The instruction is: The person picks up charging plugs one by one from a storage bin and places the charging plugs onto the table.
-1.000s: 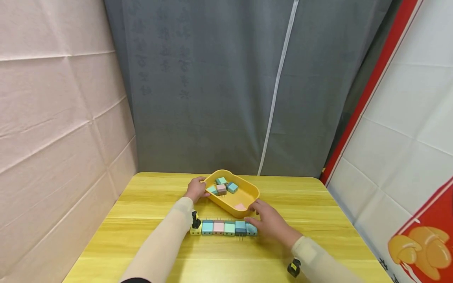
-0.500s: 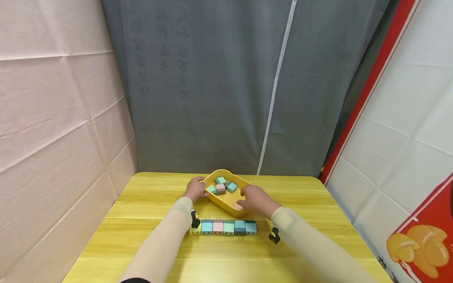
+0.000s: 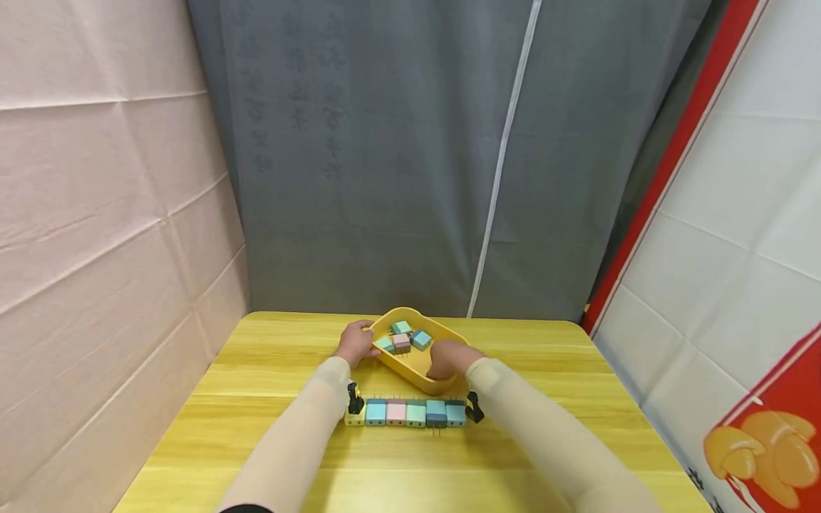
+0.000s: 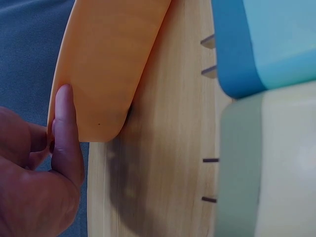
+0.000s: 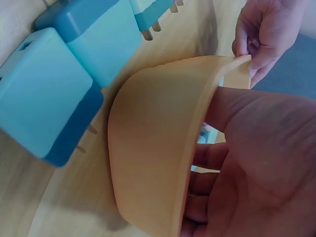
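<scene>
Six blocks (image 3: 395, 415) are sitting in line, four more (image 3: 400, 343) are waiting in the tray (image 5: 148, 143) my left fingers (image 4: 66, 116) are pinching — I can't tell if my right fingers (image 5: 210, 155) are holding any.

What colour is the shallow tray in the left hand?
A plain yellow-orange tray, best seen in the head view.

Head view faces forward and down — both wrist views, close, share the tray (image 5: 148, 138).

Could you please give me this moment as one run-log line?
left hand: grips yellow tray | right hand: inside tray, grasp hidden | in tray: four blocks visible | on table: row of six blocks
</scene>
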Demonstrator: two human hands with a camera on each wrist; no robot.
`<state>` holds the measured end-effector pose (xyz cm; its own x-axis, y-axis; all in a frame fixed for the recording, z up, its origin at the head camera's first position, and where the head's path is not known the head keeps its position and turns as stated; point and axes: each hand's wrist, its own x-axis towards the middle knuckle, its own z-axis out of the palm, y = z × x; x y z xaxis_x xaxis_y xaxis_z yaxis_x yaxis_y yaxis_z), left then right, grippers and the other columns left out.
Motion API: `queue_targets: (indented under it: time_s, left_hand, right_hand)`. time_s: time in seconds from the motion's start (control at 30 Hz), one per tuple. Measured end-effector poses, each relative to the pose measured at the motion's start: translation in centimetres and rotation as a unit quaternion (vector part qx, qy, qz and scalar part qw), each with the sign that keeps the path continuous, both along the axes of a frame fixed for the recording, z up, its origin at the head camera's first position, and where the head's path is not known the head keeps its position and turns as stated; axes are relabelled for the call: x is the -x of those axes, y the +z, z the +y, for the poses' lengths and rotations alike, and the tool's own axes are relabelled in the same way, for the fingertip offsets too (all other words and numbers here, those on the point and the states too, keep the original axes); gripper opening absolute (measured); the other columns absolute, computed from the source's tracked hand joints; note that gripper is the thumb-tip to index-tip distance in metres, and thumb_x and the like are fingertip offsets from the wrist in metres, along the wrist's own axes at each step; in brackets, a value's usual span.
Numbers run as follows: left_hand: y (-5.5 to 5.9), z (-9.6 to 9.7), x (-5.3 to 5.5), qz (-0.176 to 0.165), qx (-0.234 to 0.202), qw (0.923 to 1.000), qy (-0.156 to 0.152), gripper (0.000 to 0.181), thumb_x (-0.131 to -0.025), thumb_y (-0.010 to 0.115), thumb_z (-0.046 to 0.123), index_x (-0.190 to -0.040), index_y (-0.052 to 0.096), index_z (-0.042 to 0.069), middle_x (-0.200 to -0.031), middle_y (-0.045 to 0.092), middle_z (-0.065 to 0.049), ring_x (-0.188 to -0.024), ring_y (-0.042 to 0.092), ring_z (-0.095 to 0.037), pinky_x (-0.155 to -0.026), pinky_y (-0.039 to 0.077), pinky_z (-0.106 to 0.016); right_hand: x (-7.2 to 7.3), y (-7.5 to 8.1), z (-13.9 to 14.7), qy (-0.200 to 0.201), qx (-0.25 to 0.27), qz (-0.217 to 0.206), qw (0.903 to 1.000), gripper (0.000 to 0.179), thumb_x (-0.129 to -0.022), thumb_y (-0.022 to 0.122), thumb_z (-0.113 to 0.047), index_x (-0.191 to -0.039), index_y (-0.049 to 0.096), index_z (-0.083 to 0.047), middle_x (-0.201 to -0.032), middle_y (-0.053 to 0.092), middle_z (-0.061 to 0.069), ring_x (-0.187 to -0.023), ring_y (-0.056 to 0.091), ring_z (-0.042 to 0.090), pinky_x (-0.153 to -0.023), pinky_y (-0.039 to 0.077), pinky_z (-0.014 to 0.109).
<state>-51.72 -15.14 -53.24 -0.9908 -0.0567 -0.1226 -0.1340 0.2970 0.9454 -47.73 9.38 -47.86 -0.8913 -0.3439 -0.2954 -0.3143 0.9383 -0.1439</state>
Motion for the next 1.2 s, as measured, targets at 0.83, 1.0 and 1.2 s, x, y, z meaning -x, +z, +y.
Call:
queue_targets:
  time_s: [0.83, 1.0, 1.2]
  left_hand:
    - [-0.1, 0.4, 0.1, -0.007, -0.005, 1.0000, -0.003, 0.043, -0.117, 0.050, 0.009, -0.159, 0.057, 0.002, -0.144, 0.060, -0.031, -0.083, 0.072, -0.023, -0.080, 0.070, -0.038]
    - [0.1, 0.4, 0.0, -0.009, -0.002, 1.0000, -0.002, 0.043, -0.117, 0.050, 0.009, -0.159, 0.057, 0.002, -0.145, 0.059, -0.032, -0.084, 0.072, -0.024, -0.076, 0.070, -0.035]
    - [0.4, 0.2, -0.4, -0.004, -0.004, 1.0000, -0.005, 0.044, -0.117, 0.048, 0.008, -0.159, 0.055, 0.001, -0.146, 0.058, -0.034, -0.084, 0.071, -0.023, -0.083, 0.070, -0.040]
  right_hand:
    - [0.4, -1.8, 0.4, 0.098, 0.096, 0.045, 0.9895, 0.011, -0.104, 0.067, -0.003, -0.100, 0.077, -0.002, -0.086, 0.067, 0.006, -0.077, 0.057, 0.019, -0.070, 0.048, 0.032]
    - [0.4, -2.1, 0.5, 0.123, 0.111, 0.068, 0.9839, 0.009, -0.103, 0.070, -0.001, -0.105, 0.078, 0.001, -0.083, 0.065, 0.004, -0.076, 0.057, 0.019, -0.071, 0.051, 0.031]
    - [0.8, -2.1, 1.1, 0.101, 0.133, 0.085, 0.9824, 0.029, -0.098, 0.083, -0.010, -0.122, 0.077, 0.003, -0.107, 0.076, 0.009, -0.093, 0.068, 0.023, -0.093, 0.063, 0.044]
